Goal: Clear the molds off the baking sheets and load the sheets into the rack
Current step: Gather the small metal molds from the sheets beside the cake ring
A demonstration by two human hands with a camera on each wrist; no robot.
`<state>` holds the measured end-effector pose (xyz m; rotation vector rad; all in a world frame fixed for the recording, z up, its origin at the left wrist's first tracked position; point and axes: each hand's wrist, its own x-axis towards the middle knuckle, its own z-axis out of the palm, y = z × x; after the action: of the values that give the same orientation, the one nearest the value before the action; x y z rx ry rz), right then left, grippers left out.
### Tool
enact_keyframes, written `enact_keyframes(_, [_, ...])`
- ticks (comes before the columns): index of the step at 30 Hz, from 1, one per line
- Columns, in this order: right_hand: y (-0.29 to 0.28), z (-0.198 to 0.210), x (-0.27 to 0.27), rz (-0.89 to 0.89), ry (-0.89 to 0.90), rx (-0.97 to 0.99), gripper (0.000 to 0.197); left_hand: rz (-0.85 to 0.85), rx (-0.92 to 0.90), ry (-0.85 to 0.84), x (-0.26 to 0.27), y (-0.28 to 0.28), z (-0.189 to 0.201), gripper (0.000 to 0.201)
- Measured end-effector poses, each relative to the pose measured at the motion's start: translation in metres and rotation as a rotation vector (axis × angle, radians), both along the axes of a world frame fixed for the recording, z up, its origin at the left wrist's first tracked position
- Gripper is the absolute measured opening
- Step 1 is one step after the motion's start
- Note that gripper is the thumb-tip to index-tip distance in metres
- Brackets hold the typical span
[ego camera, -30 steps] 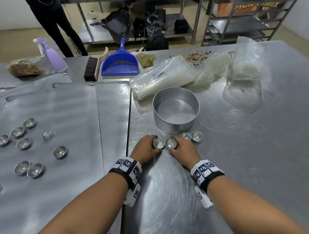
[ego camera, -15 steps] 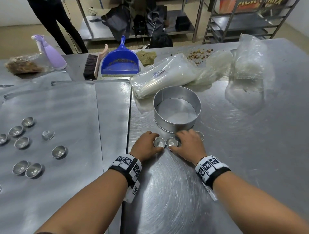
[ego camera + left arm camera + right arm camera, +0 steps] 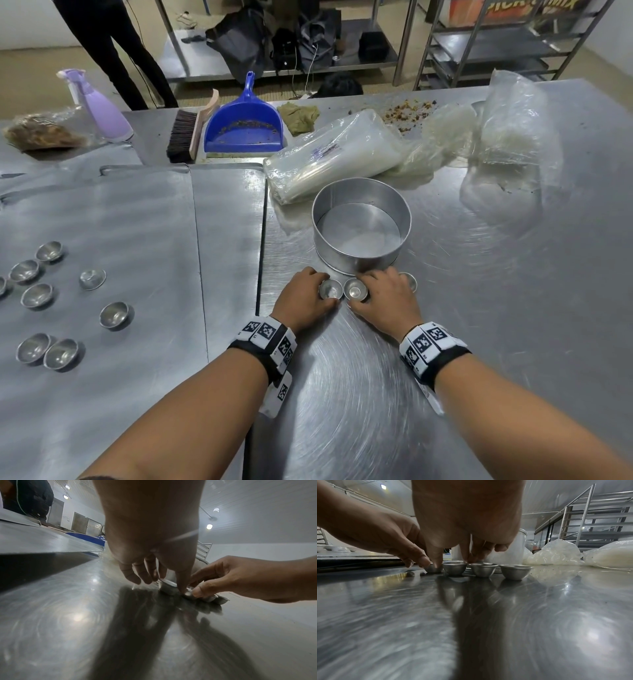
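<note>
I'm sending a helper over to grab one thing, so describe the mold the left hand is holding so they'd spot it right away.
Start at the big round cake ring in the middle of the steel table. Just in front of its near edge, four small metal cup molds stand upright in a row. The one you want is the leftmost, the only one pinched by the left hand; the next one is under the right hand.
</note>
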<state>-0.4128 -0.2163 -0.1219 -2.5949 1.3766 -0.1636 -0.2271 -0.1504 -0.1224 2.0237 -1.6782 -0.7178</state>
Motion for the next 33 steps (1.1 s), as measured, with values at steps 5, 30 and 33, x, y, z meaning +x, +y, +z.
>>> enact_keyframes(5, [-0.002, 0.001, 0.002, -0.009, 0.010, 0.019, 0.041, 0.002, -0.011, -0.011, 0.001, -0.001, -0.002, 0.037])
enact_keyframes(30, [0.034, 0.022, 0.033, -0.034, -0.176, -0.033, 0.042, 0.098, -0.052, -0.014, 0.029, 0.042, 0.012, 0.050])
enact_keyframes(33, [0.055, 0.029, 0.071, 0.057, -0.191, 0.015, 0.041, 0.175, -0.016, -0.039, 0.061, 0.078, 0.026, 0.042])
